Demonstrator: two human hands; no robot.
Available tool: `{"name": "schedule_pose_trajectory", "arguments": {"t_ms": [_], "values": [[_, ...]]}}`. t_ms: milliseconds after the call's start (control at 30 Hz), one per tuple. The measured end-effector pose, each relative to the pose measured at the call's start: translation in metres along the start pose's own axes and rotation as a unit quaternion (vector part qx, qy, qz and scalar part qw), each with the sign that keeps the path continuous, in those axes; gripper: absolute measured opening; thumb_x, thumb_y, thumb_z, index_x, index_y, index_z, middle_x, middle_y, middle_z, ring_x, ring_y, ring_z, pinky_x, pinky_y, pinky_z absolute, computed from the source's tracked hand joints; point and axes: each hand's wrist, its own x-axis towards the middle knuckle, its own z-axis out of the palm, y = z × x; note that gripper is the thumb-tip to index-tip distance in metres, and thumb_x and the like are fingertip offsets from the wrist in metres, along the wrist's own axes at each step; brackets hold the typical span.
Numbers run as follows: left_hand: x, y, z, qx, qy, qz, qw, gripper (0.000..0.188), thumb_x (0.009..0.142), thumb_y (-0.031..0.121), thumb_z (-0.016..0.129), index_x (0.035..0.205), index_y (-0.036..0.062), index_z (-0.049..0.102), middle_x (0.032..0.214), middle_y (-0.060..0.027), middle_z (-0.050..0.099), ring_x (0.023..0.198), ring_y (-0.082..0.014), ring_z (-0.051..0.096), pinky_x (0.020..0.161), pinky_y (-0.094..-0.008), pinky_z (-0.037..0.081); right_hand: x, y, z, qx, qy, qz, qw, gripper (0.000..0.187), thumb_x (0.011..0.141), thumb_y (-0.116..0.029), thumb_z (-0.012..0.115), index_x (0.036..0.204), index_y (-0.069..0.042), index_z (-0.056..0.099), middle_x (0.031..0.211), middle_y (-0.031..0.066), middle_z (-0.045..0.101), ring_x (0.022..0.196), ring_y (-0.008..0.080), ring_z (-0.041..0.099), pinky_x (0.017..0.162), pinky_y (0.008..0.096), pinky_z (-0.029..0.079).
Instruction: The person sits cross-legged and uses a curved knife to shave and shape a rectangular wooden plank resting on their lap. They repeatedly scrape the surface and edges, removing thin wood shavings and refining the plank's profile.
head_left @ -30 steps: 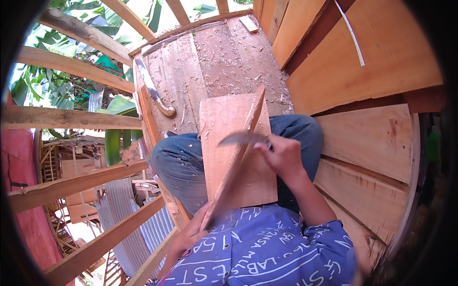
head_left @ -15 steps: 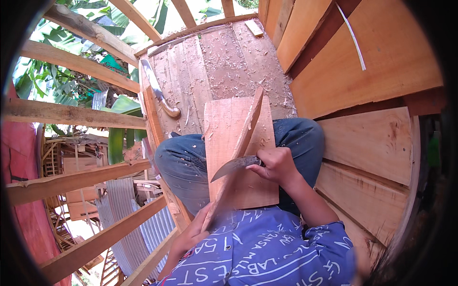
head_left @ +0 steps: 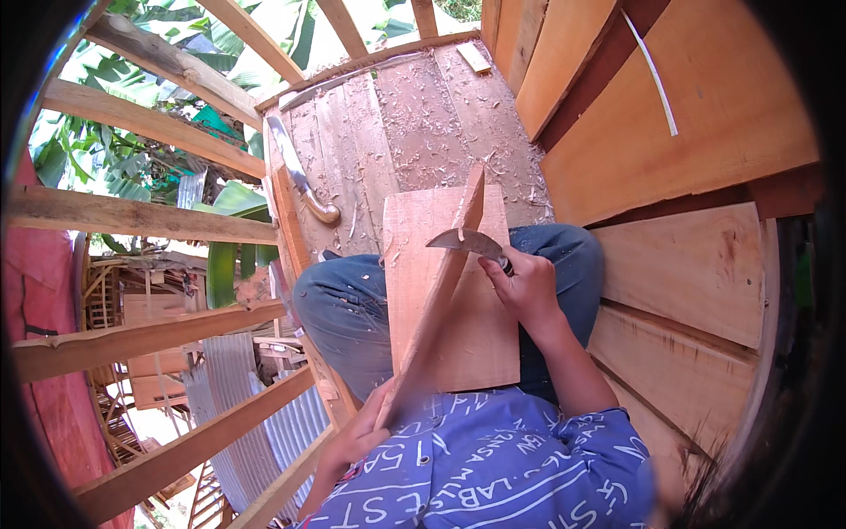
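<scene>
While both hands are occupied, the items stand as follows.

Strip of wood (head_left: 421, 339): one, long and narrow, slanting above the lap; near end by the shirt (head_left: 493, 458), far end reaching past the board (head_left: 471, 361). Whether its underside touches the board cannot be told.

Left hand (head_left: 355, 434): at the strip's near end, fingers closed on it; those beneath are hidden.

Right hand (head_left: 529, 286): fingers wrapped round the dark handle of a short curved knife (head_left: 471, 242), the blade lying across the strip's upper edge, tip to the left.

Board: wide, flat, laid over the legs in blue trousers (head_left: 339, 304).

Large knife (head_left: 291, 160): on the floor (head_left: 335, 128) at the left, beside the rails, well apart from both hands.

Shavings (head_left: 432, 150): scattered over the floor, a few on the board.

Hazards, as judged: the strip appears held by hand at one end only, so a loose hold could let it twist and throw the blade off its edge. A stroke drawn toward the body could run at the left hand or the shirt. Too steep a blade might bite deep and split the grain. Shifting knees could tip the board.
</scene>
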Motion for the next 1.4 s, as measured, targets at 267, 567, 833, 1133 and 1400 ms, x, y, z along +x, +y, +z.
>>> {"name": "schedule_pose_trajectory", "arguments": {"t_ms": [267, 567, 833, 1133, 1400], "values": [[0.003, 0.01, -0.006, -0.027, 0.001, -0.019, 0.999, 0.087, 0.07, 0.008, 0.054, 0.15, -0.001, 0.021, 0.149, -0.0165, 0.033, 0.142, -0.0263, 0.025, 0.116, -0.036, 0.017, -0.005, 0.013, -0.041, 0.581, -0.374, 0.24, 0.682, 0.025, 0.095, -0.016, 0.061, 0.116, -0.005, 0.053, 0.067, 0.0027, 0.057, 0.048, 0.0069, 0.053, 0.041, 0.0229, 0.04], [0.001, 0.004, -0.011, -0.065, 0.004, -0.048, 0.997, 0.088, 0.07, 0.008, 0.058, 0.15, 0.0003, 0.023, 0.147, -0.0147, 0.034, 0.139, -0.0243, 0.028, 0.114, -0.035, 0.018, -0.022, 0.0, -0.006, 0.342, -0.16, 0.131, 0.917, 0.024, 0.09, -0.017, 0.069, 0.104, 0.001, 0.062, 0.069, 0.0063, 0.06, 0.06, 0.008, 0.058, 0.056, 0.0261, 0.045], [0.004, 0.007, -0.012, -0.074, 0.005, -0.036, 0.997, 0.088, 0.07, 0.01, 0.059, 0.15, 0.0004, 0.024, 0.147, -0.0137, 0.035, 0.139, -0.0234, 0.028, 0.115, -0.0348, 0.018, -0.02, -0.011, -0.012, 0.247, -0.148, 0.108, 0.951, 0.025, 0.088, -0.015, 0.07, 0.105, 0.0, 0.061, 0.068, 0.0121, 0.059, 0.06, 0.0158, 0.063, 0.057, 0.0306, 0.047], [0.005, 0.005, -0.012, -0.064, 0.013, -0.038, 0.997, 0.086, 0.069, 0.011, 0.059, 0.149, -0.0007, 0.026, 0.146, -0.0141, 0.035, 0.139, -0.0235, 0.028, 0.115, -0.0348, 0.018, -0.01, -0.022, -0.027, 0.307, -0.326, 0.146, 0.882, 0.021, 0.091, -0.019, 0.067, 0.096, 0.0, 0.059, 0.065, 0.0029, 0.051, 0.061, 0.0083, 0.047, 0.057, 0.0275, 0.041], [0.003, 0.007, -0.008, -0.056, 0.008, -0.031, 0.998, 0.086, 0.07, 0.01, 0.056, 0.149, -0.0006, 0.024, 0.145, -0.0154, 0.036, 0.139, -0.025, 0.029, 0.114, -0.0355, 0.019, 0.007, -0.003, -0.041, 0.378, -0.337, 0.187, 0.842, 0.027, 0.088, -0.018, 0.071, 0.103, 0.004, 0.067, 0.069, -0.0035, 0.055, 0.068, 0.0042, 0.048, 0.06, 0.0251, 0.041]]}}
